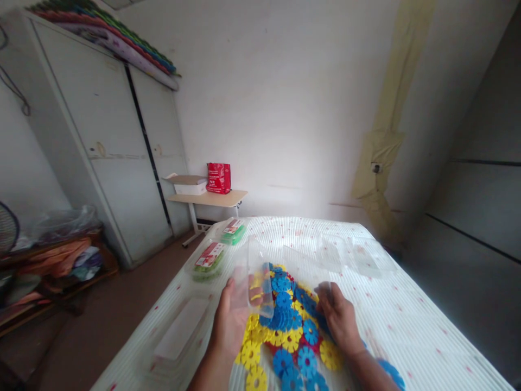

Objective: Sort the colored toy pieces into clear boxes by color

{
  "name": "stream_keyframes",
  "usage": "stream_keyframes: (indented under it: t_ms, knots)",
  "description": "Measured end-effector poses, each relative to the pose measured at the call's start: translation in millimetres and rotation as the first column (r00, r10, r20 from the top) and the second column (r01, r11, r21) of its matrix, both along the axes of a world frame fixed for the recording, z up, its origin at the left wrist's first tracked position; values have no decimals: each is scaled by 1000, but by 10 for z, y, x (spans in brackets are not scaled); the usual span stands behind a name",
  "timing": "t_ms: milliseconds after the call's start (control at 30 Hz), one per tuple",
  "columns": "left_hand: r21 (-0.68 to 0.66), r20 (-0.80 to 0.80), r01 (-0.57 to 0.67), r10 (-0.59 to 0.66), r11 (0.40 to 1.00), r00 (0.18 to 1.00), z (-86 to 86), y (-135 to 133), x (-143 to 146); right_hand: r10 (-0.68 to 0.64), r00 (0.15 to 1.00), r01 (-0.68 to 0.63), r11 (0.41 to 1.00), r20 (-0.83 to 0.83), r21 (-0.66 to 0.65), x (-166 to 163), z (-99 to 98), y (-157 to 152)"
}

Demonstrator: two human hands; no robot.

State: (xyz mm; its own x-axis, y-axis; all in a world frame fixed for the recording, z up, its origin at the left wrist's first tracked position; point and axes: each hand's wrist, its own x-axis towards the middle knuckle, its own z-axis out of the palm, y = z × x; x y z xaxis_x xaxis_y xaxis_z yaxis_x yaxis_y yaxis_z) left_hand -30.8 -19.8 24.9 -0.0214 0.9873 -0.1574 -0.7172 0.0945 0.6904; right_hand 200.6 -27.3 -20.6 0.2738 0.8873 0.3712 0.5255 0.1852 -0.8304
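My left hand [232,315] is closed on a clear plastic box [260,282], which it holds tilted over the left part of a pile of toy snowflake discs [285,317]. These are notched, flat, and blue, yellow and red. At the right side of the pile, my right hand [337,315] has curled fingers against a row of blue snowflake discs [309,304]. Its fingertips are partly hidden, but it appears to grip them. A loose blue disc [391,373] lies beside my right forearm.
Two clear boxes with green contents, a nearer one [207,260] and a farther one [233,232], stand at the left. Clear containers [366,255] lie at the right back. Another clear tray [183,328] is near the left edge of the tablecloth [427,331]. A side table [211,199] holds a red bag [218,178].
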Motion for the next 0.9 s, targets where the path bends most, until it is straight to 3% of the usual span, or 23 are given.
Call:
stream_keyframes:
  t_ms: [233, 367, 433, 533, 700, 800, 900]
  knots:
    - [-5, 145, 139, -137, 990, 980, -61, 1, -61, 18, 999, -19, 999, 35, 38, -31, 33, -21]
    - [70, 219, 244, -254, 967, 942, -58, -23, -46, 16, 984, -36, 994, 178, 108, -3, -29, -2]
    - [125, 242, 255, -279, 959, 929, -56, -35, -42, 19, 950, -77, 981, 311, 176, 3, -49, -2]
    - [214, 283, 174, -231, 961, 931, -45, -50, -48, 51, 874, -193, 949, 482, 249, -24, -48, -28]
    - [242, 315, 123, -198, 962, 928, -21, -58, -70, 117, 710, -344, 918, 694, 198, -113, 19, -107]
    - [233, 319, 150, -221, 961, 921, -39, -51, -69, 50, 662, -249, 956, 748, 157, -68, 68, -80]
    - [243, 324, 176, -251, 954, 912, -73, -42, -55, -94, 665, 52, 995, 741, 80, 88, 130, 69]
